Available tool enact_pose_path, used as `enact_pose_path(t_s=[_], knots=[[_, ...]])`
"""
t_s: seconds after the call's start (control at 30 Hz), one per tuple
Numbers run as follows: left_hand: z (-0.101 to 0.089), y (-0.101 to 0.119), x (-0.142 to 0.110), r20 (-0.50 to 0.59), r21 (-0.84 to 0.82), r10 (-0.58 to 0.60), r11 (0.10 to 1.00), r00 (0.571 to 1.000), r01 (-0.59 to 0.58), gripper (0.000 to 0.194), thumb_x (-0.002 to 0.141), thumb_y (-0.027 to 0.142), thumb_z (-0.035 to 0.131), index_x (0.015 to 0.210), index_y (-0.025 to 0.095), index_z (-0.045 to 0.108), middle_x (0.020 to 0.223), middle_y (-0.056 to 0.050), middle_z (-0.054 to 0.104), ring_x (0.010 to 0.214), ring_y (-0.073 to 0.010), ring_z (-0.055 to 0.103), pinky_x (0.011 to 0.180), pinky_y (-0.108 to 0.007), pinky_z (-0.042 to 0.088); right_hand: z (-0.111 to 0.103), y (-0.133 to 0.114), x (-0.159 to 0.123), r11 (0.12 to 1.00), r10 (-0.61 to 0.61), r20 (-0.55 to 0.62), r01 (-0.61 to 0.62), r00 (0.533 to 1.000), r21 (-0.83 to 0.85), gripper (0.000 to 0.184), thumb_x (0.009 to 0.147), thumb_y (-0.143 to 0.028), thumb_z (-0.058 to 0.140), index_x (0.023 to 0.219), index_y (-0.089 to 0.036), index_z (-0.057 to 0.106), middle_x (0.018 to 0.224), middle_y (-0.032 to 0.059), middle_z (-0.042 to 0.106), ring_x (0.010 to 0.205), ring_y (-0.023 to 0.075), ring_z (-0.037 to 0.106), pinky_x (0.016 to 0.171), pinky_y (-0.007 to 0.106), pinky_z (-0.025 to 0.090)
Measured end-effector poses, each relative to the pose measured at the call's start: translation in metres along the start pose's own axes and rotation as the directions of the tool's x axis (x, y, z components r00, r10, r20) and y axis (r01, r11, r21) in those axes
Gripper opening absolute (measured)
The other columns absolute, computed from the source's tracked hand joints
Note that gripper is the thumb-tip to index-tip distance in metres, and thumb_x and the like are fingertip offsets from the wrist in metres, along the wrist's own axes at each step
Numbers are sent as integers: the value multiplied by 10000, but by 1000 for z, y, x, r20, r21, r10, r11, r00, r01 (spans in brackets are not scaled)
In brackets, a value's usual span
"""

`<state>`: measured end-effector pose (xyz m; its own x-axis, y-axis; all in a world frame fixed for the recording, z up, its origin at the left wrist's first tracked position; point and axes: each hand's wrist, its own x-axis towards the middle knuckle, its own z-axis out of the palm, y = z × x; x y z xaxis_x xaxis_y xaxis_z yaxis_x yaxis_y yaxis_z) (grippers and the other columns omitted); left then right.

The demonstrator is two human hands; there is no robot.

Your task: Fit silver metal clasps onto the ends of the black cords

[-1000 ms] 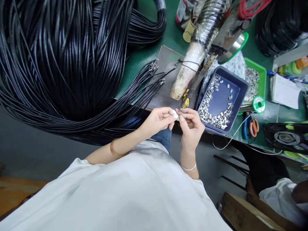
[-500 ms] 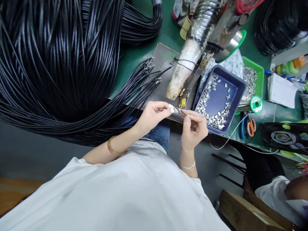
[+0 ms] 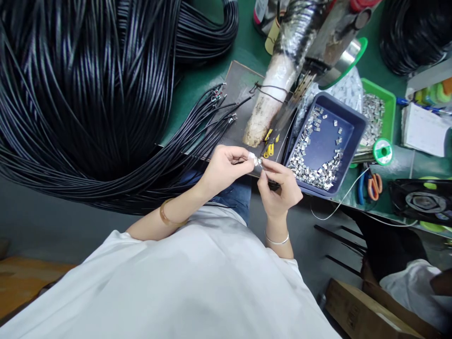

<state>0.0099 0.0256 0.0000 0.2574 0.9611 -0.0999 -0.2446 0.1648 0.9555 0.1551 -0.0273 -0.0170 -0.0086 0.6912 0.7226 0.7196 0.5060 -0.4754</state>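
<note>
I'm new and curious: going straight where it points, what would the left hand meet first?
The left hand would probably meet the right hand first, with the small shiny piece between them; depth is unclear.

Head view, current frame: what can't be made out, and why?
All in the head view:
- Small silvery piece between left hand and right hand: too small, partly covered; exact shape unclear.
- Long black cables: cut off by top and left edges.
- Bright green plastic tray: partly hidden by dark blue plastic tray.
- White paper pad: any writing too faint.
</note>
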Motion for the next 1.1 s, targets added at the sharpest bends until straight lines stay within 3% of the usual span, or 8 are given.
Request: enact_pose_path(t_s=[0.4, 0.73, 0.93, 1.1], knots=[[4, 1, 3, -47, -58, -18, 998, 999, 15, 83, 652, 175, 709, 628, 107, 666, 624, 3, 658, 579, -76, 576, 579, -180, 474, 3, -6, 6, 995, 96, 24, -96, 995, -11, 189, 803, -57, 653, 913, -198, 594, 1084, 52, 715, 988, 150, 709, 796, 293, 638], [1, 2, 1, -25, -56, 4, 998, 1000, -5, 43, 683, 159, 713, 667, 119, 716, 638, 8, 678, 585, -71, 586, 594, -174, 482, 2, -10, 10, 995, 99, 30, -99, 995, -9, 167, 805, -69, 654, 891, -199, 592, 1107, 47, 703, 1007, 152, 704, 815, 301, 647], [2, 0, 1, -34, -41, -22, 999, 999, 20, 39, 651, 156, 714, 663, 118, 716, 675, -10, 704, 627, -95, 619, 619, -192, 516, 0, -8, 9, 996, 91, 30, -90, 995, -22, 185, 796, -52, 655, 896, -192, 585, 1050, 48, 719, 945, 131, 705, 702, 226, 604], [6, 2, 0, -86, 13, -38, 999, 996, 40, 88, 633, 180, 718, 655, 109, 672, 598, 11, 627, 569, -74, 565, 546, -169, 466, 0, -8, 10, 994, 104, 29, -102, 994, -44, 172, 800, -65, 664, 891, -199, 606, 1013, 29, 717, 924, 125, 693, 690, 227, 580]])
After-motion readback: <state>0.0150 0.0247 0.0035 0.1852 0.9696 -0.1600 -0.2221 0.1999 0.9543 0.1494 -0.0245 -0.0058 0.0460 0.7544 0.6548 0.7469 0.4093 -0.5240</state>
